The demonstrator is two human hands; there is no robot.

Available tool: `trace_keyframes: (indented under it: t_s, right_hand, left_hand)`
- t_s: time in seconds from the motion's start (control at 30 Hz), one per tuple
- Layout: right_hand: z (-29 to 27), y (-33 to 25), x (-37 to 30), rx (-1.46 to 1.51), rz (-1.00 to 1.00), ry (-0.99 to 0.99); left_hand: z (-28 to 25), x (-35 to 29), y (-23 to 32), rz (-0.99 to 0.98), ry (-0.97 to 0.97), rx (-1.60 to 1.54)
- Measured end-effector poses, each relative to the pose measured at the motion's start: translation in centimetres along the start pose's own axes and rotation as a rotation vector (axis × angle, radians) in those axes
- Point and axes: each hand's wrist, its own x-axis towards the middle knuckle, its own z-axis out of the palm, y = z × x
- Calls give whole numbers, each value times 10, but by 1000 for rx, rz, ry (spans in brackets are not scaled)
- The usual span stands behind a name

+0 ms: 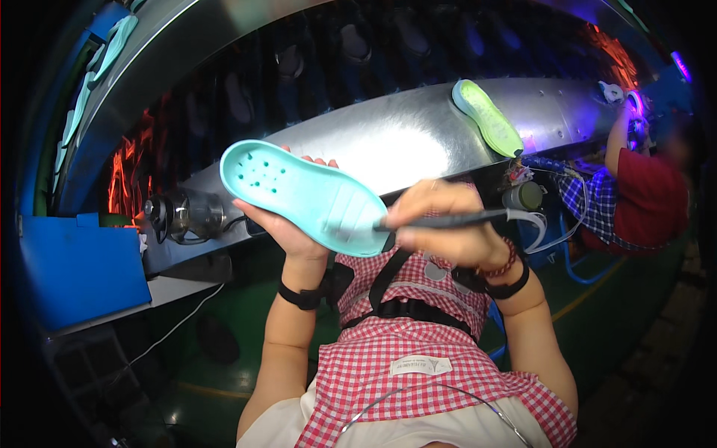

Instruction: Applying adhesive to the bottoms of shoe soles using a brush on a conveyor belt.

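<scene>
My left hand (287, 231) holds a turquoise shoe sole (306, 187) from beneath, its thumb at the near edge and fingertips showing past the far edge. The inner face of the sole is turned up, with a group of small dark holes at its left end and faint cross lines toward the right. My right hand (448, 216), blurred by motion, grips a slim black-handled brush (455, 221) over the right end of the sole. Its pale, smeared tip seems to be on the sole's surface; the contact is too blurred to be sure.
A yellow-green sole (489, 119) lies on the metal ledge (358, 138) beyond my hands. Behind it runs a dark conveyor carrying several soles. A glass jug (194, 215) stands at left beside a blue box (89, 269). A co-worker in red (650, 194) sits at right, near a lidded cup (525, 196).
</scene>
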Motion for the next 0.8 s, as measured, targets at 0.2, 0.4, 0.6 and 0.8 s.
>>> trace_keyframes:
  t_s: [0.2, 0.4, 0.6, 0.8]
  right_hand:
    - [-11, -3, 0, 139, -23, -290]
    - [-6, 5, -7, 267, 299, -69]
    - [-2, 18, -2, 677, 264, -8]
    - [22, 14, -5, 1122, 345, 190]
  left_hand:
    - [9, 0, 12, 23, -141, 74]
    - [17, 5, 16, 0, -52, 288]
    - [32, 7, 26, -41, -150, 169]
    - [54, -30, 2, -133, -45, -119]
